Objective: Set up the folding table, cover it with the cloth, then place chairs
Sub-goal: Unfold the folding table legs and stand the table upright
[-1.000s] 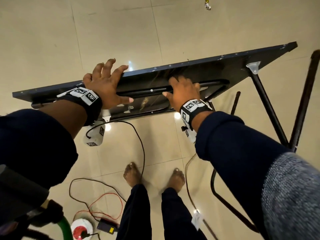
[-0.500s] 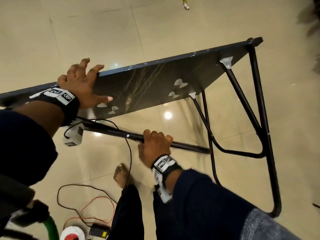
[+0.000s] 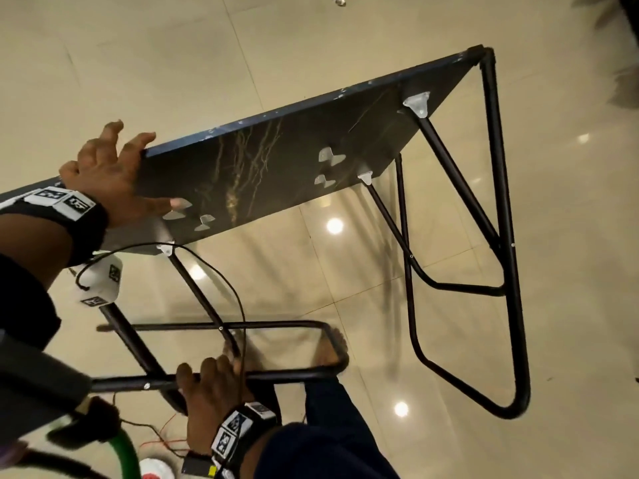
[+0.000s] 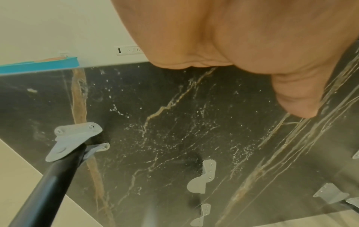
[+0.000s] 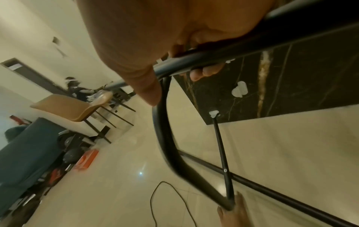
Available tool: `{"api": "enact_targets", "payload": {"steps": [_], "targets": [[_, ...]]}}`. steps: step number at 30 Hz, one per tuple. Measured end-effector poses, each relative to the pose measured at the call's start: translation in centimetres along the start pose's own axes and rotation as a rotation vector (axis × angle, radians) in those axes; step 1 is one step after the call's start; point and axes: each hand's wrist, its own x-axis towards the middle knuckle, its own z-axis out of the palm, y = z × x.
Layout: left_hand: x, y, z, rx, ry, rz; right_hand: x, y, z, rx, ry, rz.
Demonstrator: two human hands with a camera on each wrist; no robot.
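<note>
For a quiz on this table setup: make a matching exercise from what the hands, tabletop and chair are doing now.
Column 1:
1. left hand
2. right hand
3. tabletop
4. chair

Column 2:
A. tilted on edge, underside showing
B. grips a black leg bar
C. holds the tabletop's edge
D. stands off in the background

Pairs: 1-C, 2-B, 3-A, 4-D
</note>
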Motion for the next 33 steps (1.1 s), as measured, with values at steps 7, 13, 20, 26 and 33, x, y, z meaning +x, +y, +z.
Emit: {"api": "enact_targets", "payload": {"steps": [7, 13, 20, 26, 33], "targets": [[0.3, -0.4, 0.0, 0.01, 0.004, 0.012, 0.4, 4.7, -3.5, 0.158, 0.344, -0.249], [0.5, -0.6, 0.0, 0.001, 0.024, 0.04, -11.5, 27.4, -8.5, -0.157, 0.05, 0.198], [0.1, -0.3, -0.4, 0.017, -0.004, 0.028, -24.1, 38.8, -12.9, -0.591, -0.459, 0.103], [0.2, -0.3, -0.4, 0.033, -0.001, 0.026, -20.5, 42.6, -12.4, -0.791, -0.537, -0.252], [-0.5, -0.4, 0.3, 0.065, -0.029, 0.03, -12.8, 36.3, -11.1, -0.581, 0.071, -0.093]]}}
